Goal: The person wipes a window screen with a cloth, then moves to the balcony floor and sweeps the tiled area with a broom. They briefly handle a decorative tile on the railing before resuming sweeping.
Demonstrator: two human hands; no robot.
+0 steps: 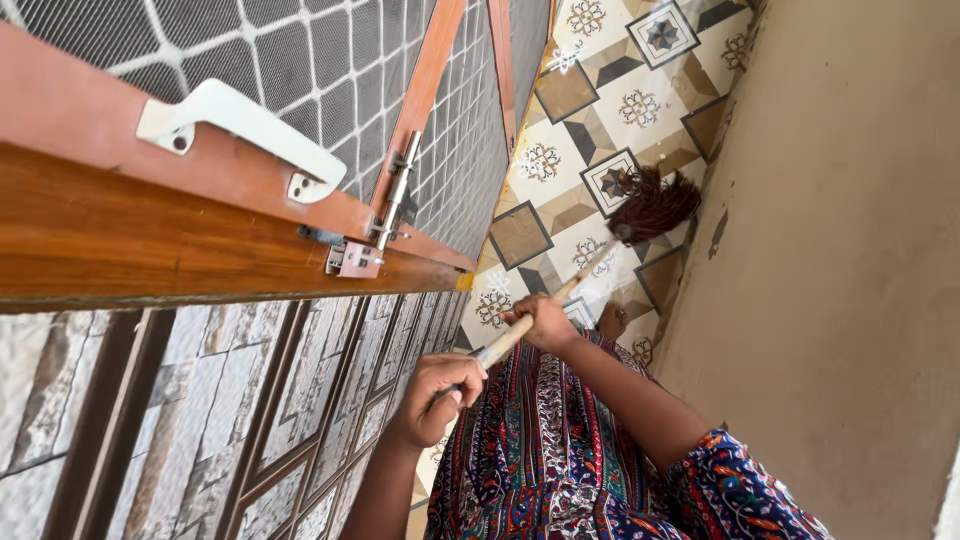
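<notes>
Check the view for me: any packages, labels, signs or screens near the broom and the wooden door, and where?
None in view: no package, label, sign or display screen.
Nearest lookalike: the grey wire-mesh insect screen panel in the brown wooden door, upper left.
Both hands, left hand and right hand, grip the pale wooden broom handle over the patterned floor tiles.

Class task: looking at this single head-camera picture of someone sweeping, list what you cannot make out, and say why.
- Broom head, head view: blurred; its bristles cannot be told apart.
- Broom handle: partly covered by the left hand and right hand.
- One foot: mostly hidden behind the patterned dress.
- Metal door bolt: too small to tell whether it is slid home.
</notes>
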